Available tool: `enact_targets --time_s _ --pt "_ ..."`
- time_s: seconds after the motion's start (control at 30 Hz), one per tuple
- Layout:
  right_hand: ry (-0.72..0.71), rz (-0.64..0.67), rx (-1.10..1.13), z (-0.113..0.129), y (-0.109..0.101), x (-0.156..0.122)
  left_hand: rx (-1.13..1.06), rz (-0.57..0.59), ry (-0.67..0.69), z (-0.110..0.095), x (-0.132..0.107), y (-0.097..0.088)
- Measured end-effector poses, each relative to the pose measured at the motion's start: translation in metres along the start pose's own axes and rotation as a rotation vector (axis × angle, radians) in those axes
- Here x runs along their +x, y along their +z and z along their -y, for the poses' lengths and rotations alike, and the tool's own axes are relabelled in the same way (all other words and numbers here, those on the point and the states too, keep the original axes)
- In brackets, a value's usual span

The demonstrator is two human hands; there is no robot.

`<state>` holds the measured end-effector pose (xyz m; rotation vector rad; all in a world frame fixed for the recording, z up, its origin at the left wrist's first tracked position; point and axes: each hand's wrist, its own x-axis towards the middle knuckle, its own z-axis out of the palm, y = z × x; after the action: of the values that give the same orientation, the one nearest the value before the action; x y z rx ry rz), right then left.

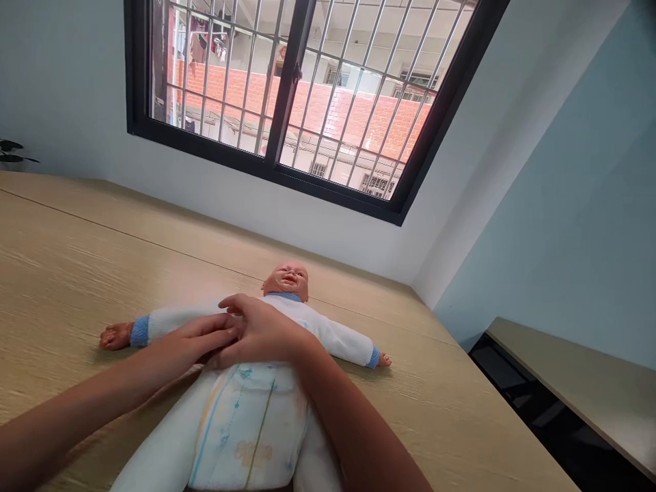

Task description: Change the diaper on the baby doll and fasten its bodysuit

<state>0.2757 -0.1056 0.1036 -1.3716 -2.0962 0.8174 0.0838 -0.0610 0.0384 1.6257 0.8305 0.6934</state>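
A baby doll [290,277] lies on its back on a wooden table [66,266], arms spread to both sides. It wears a white top with blue cuffs and collar [347,338], and white leg coverings. A white diaper [246,417] with pale printed figures and a yellow-green line covers its front. At the waist edge on the left side, my left hand [210,333] has its fingers closed on the diaper. My right hand [266,331] reaches across the belly to the same spot, curled on the diaper edge. The fingers overlap, hiding the exact grip.
Behind the table is a wall with a dark-framed, barred window [266,164]. A lower wooden surface with a black front [574,362] stands to the right. Dark plant leaves [15,154] show at the far left.
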Motion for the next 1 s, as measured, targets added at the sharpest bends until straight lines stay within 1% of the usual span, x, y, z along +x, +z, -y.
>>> enact_targets --time_s 0.1,0.17,0.23,0.27,0.33,0.4,0.53,0.63,0.73,0.8,0.87,0.93,1.0 --pt "0.026 -0.006 0.364 -0.013 -0.006 0.003 0.174 -0.064 0.070 0.000 -0.027 0.005" --pt "0.040 -0.055 0.647 -0.020 -0.006 0.007 0.347 -0.101 0.168 0.004 -0.043 0.011" --pt "0.061 -0.117 0.888 -0.023 -0.005 0.011 0.515 -0.095 0.277 0.010 -0.054 0.018" --pt "0.065 -0.160 0.973 -0.023 -0.005 0.013 0.588 -0.080 0.319 0.012 -0.058 0.022" --pt "0.065 -0.264 1.056 -0.021 -0.006 0.013 0.687 -0.041 0.376 0.014 -0.061 0.028" --pt "0.056 -0.374 1.013 -0.019 -0.009 0.011 0.727 -0.010 0.403 0.013 -0.062 0.031" --pt "0.087 -0.569 0.735 -0.022 -0.017 -0.004 0.703 0.021 0.392 0.004 -0.062 0.030" --pt "0.135 -0.713 0.530 -0.033 -0.018 -0.019 0.675 0.037 0.375 -0.009 -0.063 0.028" --pt "0.148 -0.844 0.311 -0.048 -0.014 -0.029 0.697 0.086 0.371 -0.024 -0.064 0.028" --pt "0.145 -0.897 0.182 -0.056 -0.008 -0.032 0.724 0.100 0.365 -0.030 -0.064 0.029" --pt "0.143 -0.923 0.107 -0.061 -0.004 -0.032 0.752 0.077 0.362 -0.032 -0.064 0.032" --pt "0.135 -0.937 0.082 -0.062 -0.001 -0.033 0.770 0.042 0.381 -0.029 -0.063 0.034" --pt "0.121 -0.937 0.104 -0.060 0.000 -0.034 0.781 0.031 0.403 -0.022 -0.063 0.036"
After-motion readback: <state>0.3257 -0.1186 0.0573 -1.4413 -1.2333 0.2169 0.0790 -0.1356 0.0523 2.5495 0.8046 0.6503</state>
